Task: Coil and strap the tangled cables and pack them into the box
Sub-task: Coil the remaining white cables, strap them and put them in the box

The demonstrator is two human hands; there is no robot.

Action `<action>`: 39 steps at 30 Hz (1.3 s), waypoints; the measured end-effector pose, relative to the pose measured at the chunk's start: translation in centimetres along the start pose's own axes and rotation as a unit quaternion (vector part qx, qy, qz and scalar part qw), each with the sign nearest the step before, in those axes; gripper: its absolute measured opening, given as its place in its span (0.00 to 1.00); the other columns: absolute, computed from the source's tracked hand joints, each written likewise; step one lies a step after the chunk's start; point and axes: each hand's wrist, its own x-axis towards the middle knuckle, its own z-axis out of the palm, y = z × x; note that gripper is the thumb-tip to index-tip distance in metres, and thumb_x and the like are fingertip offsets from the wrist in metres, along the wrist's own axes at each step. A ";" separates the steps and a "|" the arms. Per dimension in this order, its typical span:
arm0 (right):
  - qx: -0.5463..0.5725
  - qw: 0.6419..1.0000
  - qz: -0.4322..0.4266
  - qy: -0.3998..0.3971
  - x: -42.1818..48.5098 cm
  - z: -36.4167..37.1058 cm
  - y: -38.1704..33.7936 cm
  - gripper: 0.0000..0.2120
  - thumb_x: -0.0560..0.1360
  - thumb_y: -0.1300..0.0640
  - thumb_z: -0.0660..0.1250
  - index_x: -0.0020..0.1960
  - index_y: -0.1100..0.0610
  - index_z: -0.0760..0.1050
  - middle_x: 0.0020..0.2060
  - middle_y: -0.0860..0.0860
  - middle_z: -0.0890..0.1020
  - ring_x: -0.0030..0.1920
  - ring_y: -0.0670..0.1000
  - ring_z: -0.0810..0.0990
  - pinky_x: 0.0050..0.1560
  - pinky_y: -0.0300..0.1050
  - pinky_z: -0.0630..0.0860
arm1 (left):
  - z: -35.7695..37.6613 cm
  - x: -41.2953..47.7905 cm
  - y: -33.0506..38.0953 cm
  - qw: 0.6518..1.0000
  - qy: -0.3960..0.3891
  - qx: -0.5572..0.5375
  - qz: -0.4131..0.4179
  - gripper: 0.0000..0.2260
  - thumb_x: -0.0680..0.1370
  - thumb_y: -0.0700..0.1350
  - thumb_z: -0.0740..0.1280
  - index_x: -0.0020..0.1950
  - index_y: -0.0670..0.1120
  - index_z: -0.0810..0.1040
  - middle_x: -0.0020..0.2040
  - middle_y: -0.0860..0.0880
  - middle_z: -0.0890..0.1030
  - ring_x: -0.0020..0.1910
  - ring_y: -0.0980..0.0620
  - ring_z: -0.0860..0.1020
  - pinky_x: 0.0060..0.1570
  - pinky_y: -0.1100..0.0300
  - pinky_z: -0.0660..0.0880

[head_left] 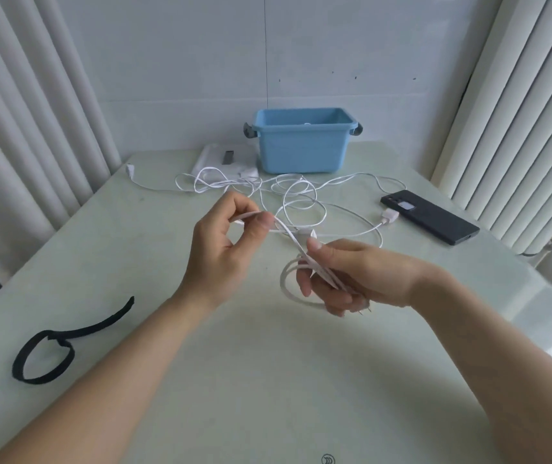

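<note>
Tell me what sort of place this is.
Probably a room indoors, home or small office: a pale green table against a plain wall, long pleated curtains on both sides, and a black phone beside the white cables.

- Bright, diffuse daylight; brightest patch at right.
- Faint soft shadows on table.
- Wide-angle bowing of curtains at edges; detail slightly soft.

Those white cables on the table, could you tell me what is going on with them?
A person is coiling one white cable: the right hand holds the loops, the left hand pinches the loose strand. The tangled cables lie in front of the open blue box. The black strap lies unused at the left.
</note>
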 end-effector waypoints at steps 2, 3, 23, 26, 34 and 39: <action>0.068 0.993 0.005 -0.097 0.2 1.4 -0.1 0.25 0.80 0.38 0.52 0.39 0.57 0.72 0.23 0.49 0.60 0.23 0.48 0.54 0.30 0.44 0.62 | -0.1 0.2 -0.5 1.000 0.001 -0.008 -0.011 0.09 0.79 0.46 0.68 0.41 0.47 0.71 0.38 0.60 0.76 0.41 0.61 0.74 0.48 0.67 0.70; 0.104 0.984 0.005 -0.142 0.4 1.8 -0.1 0.23 0.79 0.38 0.53 0.38 0.55 0.70 0.23 0.47 0.60 0.23 0.46 0.52 0.28 0.44 0.57 | -0.1 0.2 -0.8 1.000 -0.012 -0.003 -0.015 0.08 0.79 0.47 0.68 0.42 0.49 0.72 0.38 0.60 0.77 0.42 0.61 0.74 0.48 0.66 0.71; 0.495 0.774 -0.194 0.343 -0.1 -3.0 -1.2 0.09 0.80 0.58 0.58 0.41 0.58 0.67 0.31 0.51 0.65 0.28 0.51 0.67 0.56 0.50 0.78 | -0.1 -0.8 -3.3 0.945 -0.220 0.240 -0.024 0.06 0.76 0.46 0.72 0.41 0.54 0.79 0.29 0.52 0.74 0.31 0.52 0.71 0.35 0.60 0.70; 0.502 0.745 -0.206 0.388 -0.1 -4.0 -1.0 0.06 0.80 0.61 0.59 0.43 0.58 0.68 0.30 0.52 0.67 0.28 0.52 0.67 0.61 0.53 0.77 | -0.1 -0.4 -3.4 0.954 -0.156 0.255 0.001 0.05 0.75 0.50 0.70 0.40 0.52 0.79 0.29 0.52 0.75 0.32 0.53 0.73 0.34 0.59 0.71; 0.281 0.863 -0.135 0.398 0.1 -6.9 -0.9 0.15 0.81 0.53 0.60 0.36 0.55 0.68 0.26 0.49 0.59 0.24 0.50 0.56 0.34 0.44 0.66 | -1.1 3.8 -3.0 0.986 0.083 0.062 -0.130 0.08 0.80 0.47 0.68 0.42 0.47 0.78 0.36 0.51 0.80 0.35 0.55 0.79 0.44 0.56 0.76; 0.107 0.921 -0.049 0.371 0.5 -9.6 -5.0 0.23 0.82 0.52 0.62 0.30 0.51 0.59 0.23 0.47 0.56 0.23 0.49 0.52 0.25 0.39 0.64 | -2.7 10.5 -1.7 0.913 0.229 -0.232 -0.245 0.08 0.83 0.45 0.66 0.44 0.45 0.76 0.28 0.55 0.71 0.27 0.56 0.68 0.38 0.61 0.80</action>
